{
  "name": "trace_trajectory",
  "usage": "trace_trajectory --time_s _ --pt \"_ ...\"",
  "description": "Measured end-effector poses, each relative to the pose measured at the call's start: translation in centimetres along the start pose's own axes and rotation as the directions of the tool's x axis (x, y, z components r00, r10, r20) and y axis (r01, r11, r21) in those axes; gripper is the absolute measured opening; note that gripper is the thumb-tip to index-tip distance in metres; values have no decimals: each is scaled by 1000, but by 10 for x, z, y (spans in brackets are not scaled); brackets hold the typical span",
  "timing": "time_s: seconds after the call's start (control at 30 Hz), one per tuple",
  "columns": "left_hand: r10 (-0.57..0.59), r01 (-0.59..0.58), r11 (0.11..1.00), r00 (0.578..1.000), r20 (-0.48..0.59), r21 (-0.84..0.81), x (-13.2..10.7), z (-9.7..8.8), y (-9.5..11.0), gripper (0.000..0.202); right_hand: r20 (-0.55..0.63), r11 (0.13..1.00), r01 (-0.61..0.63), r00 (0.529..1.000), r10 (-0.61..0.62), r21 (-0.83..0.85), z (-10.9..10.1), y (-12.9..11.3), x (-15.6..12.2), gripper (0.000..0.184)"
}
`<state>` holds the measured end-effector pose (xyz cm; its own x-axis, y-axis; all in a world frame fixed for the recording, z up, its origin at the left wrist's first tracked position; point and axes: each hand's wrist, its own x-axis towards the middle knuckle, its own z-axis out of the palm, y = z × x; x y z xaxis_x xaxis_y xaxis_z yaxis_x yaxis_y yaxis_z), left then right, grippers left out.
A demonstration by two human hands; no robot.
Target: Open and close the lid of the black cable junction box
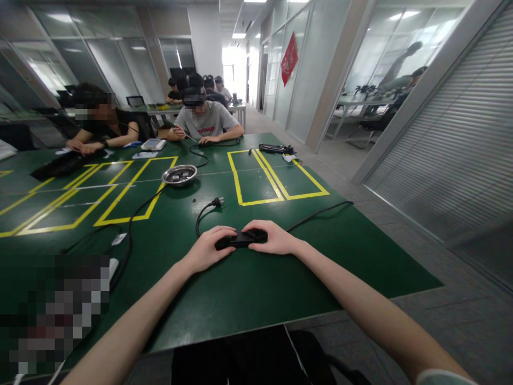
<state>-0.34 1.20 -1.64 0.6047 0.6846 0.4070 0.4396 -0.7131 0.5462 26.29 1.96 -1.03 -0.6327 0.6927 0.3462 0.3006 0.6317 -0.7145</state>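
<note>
A flat black device (239, 239) lies on the green table (224, 289) just ahead of me, gripped from both ends. My left hand (208, 248) is closed round its left end and my right hand (270, 238) is closed round its right end. A black cable with a plug (217, 202) curls on the table just behind my left hand. A second black cable (320, 212) runs from my right hand toward the table's right edge.
A round metal dish (179, 174) sits mid-table among yellow tape rectangles (256, 182). Two people (204, 120) sit working at the far side. A black tool (274, 148) lies at the far right. More cables (128, 235) trail left. The table edge (360, 224) drops off at right.
</note>
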Motion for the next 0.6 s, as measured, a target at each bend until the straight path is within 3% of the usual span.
trace_trajectory --time_s 0.17,0.3,0.43,0.6 --pt "-36 35 999 999 22 40 -1 -1 0 36 -37 999 19 999 -20 -31 3 3 1 32" --pt "-2 -2 995 999 36 100 0 0 3 33 -26 994 94 995 -95 -51 6 10 0 32" --pt "28 -37 978 999 46 203 1 -1 6 29 -13 976 102 994 -106 -191 9 11 0 46" --pt "60 -80 934 996 68 349 3 0 7 38 7 920 101 994 -106 -378 11 3 3 30"
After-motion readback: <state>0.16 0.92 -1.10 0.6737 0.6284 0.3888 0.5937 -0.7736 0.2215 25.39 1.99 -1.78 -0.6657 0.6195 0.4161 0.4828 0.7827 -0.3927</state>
